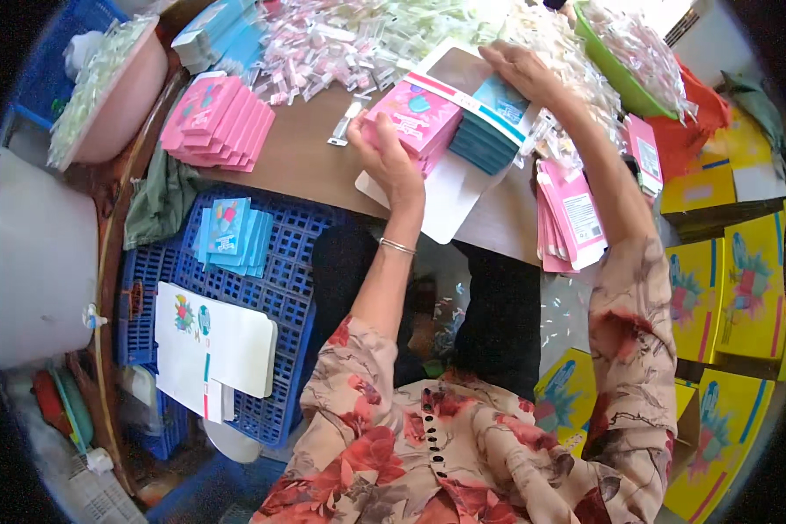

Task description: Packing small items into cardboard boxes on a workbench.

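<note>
A white open carton (448, 199) lies on the table in front of me, a printed band across it. Inside stand a stack of pink boxes (417, 118) on the left and a stack of blue boxes (487, 144) on the right. My left hand (388, 159) is closed against the left side of the pink stack, its thumb at the near side. My right hand (524, 72) curves over the far right corner of the carton beside the blue stack, fingers pointing left; its fingertips are partly hidden.
Small clear-wrapped pieces (323, 44) are heaped along the far side. Pink boxes (214, 122) stand left; more pink boxes (572, 218) lie right. A blue crate (293, 262) at my left bears blue boxes (233, 237) and flat white cartons (214, 345). Yellow cartons (751, 271) are stacked right.
</note>
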Demonstrator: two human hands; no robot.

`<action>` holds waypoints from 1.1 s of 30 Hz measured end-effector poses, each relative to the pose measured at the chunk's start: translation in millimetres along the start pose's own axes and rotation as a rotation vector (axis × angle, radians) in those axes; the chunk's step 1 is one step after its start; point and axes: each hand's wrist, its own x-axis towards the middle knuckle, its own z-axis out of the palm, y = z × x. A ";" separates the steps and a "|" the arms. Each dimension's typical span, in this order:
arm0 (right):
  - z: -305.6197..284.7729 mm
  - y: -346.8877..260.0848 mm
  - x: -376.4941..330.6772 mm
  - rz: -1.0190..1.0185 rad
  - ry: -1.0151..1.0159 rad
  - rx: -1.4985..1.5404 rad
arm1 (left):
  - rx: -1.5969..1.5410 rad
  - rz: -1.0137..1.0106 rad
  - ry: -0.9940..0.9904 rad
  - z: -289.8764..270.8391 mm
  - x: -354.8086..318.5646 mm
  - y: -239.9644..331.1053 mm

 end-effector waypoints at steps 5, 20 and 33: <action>-34.3 -107.0 -56.7 -0.304 0.145 -0.182 | -0.076 0.358 -0.149 -21.4 -4.7 20.4; 5.0 -142.0 -78.8 -0.319 0.009 -0.775 | 0.551 0.790 -0.109 -8.8 1.5 12.2; -24.1 -41.2 -3.7 0.426 -0.111 0.150 | -0.079 -0.067 0.126 -9.7 -17.3 5.4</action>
